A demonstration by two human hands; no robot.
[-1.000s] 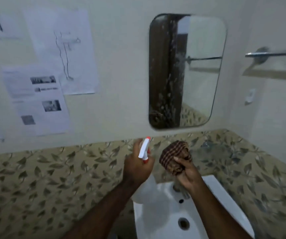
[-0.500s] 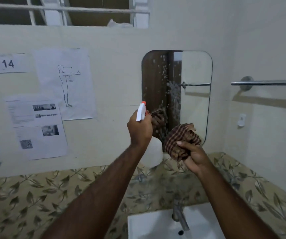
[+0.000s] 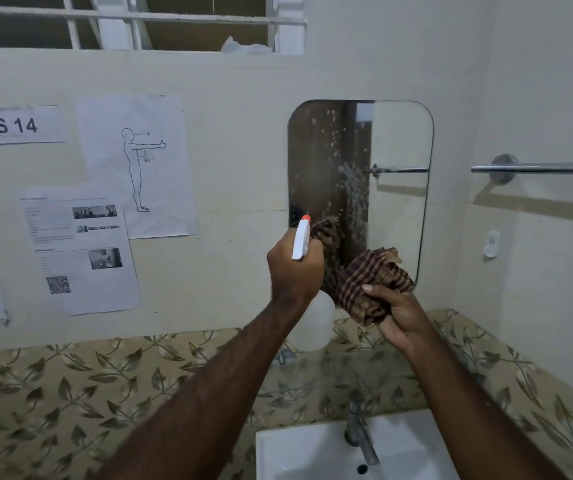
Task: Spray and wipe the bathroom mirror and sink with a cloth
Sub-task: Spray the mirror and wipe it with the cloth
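Left hand (image 3: pixel 294 271): you grip the spray bottle (image 3: pixel 309 313), nozzle toward the mirror (image 3: pixel 396 161).
Right hand (image 3: pixel 397 317): you clutch the bunched checked cloth (image 3: pixel 371 278).
Mirror: speckled with droplets.

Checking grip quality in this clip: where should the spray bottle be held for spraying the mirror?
At the neck under the white trigger head, from behind, as the left hand holds the spray bottle now. The orange nozzle faces the mirror and the round translucent body hangs below, so a neck grip probably keeps it upright and aimed.
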